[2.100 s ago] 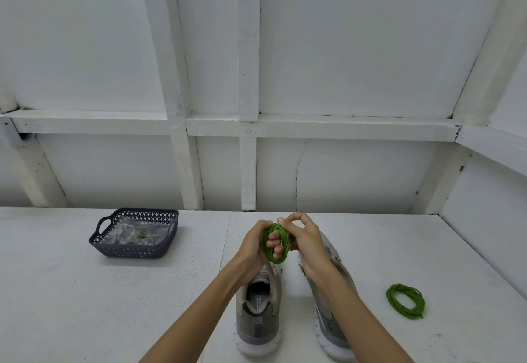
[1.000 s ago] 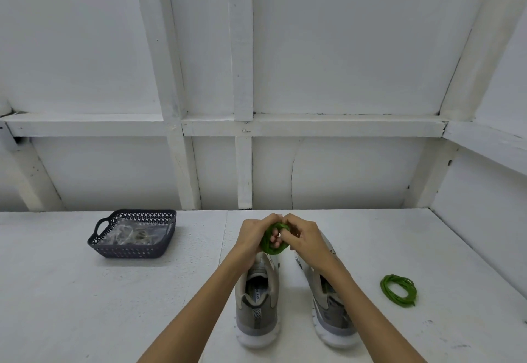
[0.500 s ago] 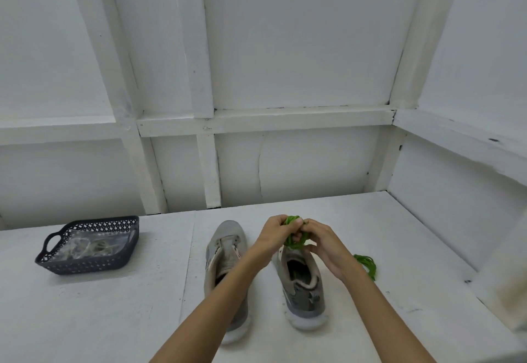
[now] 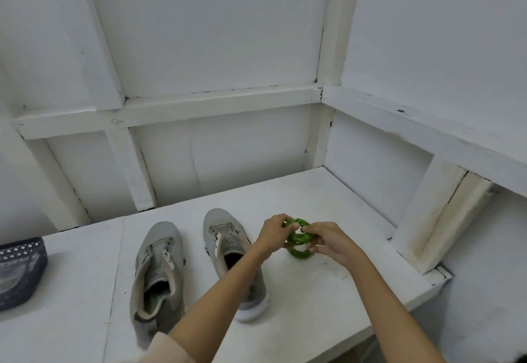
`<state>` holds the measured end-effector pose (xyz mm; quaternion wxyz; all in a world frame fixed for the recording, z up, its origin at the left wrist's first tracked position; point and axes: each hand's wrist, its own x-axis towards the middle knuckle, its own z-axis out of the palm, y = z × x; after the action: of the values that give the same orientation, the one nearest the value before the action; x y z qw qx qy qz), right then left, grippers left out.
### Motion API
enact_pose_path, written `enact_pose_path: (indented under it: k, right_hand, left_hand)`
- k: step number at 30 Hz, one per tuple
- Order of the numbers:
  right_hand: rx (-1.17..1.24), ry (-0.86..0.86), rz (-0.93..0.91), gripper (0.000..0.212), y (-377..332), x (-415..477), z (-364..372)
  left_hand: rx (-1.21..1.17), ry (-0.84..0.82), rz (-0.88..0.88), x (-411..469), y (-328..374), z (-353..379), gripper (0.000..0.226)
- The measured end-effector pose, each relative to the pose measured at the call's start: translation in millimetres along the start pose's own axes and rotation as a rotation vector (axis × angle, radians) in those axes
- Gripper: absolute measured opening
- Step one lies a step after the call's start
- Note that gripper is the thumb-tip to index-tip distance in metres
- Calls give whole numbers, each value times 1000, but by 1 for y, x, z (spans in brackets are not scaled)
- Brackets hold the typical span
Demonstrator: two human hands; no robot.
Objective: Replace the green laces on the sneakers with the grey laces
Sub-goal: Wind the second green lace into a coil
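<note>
Your left hand [image 4: 273, 231] and right hand [image 4: 328, 240] pinched a coiled green lace [image 4: 298, 236] between closed fingers, above a second coil [image 4: 300, 253] on the white table [image 4: 308, 300], right of two unlaced grey sneakers [image 4: 159, 274], basket [image 4: 20, 268] far left.

White-painted timber alcove with a built-in bench

A white bench top [image 4: 313, 291] is seen across the lower half, with scuffs and a board seam at 7 o'clock. Panelled walls [image 4: 214, 34] are framed by a horizontal rail [image 4: 171, 108] and upright posts [image 4: 332, 20]; a slanted brace [image 4: 433, 214] is set at 3 o'clock. Soft, even light is cast throughout.
</note>
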<state>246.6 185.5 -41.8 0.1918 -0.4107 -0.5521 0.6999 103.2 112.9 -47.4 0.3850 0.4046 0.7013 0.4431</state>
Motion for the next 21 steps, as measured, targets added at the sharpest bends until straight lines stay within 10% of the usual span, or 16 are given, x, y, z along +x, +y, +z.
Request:
enact_pose_path:
  k: [8,15,21]
  right_hand:
    - [-217,165,4,25,12,30,-21]
    - [-1449,193,-209,49,60,48,2]
    - [-1251,235,-154,14,61,35,12]
  left_hand:
    - [167,-9,-61,14,-19,13,16]
    - [259,2,-47,12,-28,10,12]
    - [228,11,-36,5,-27,5,12]
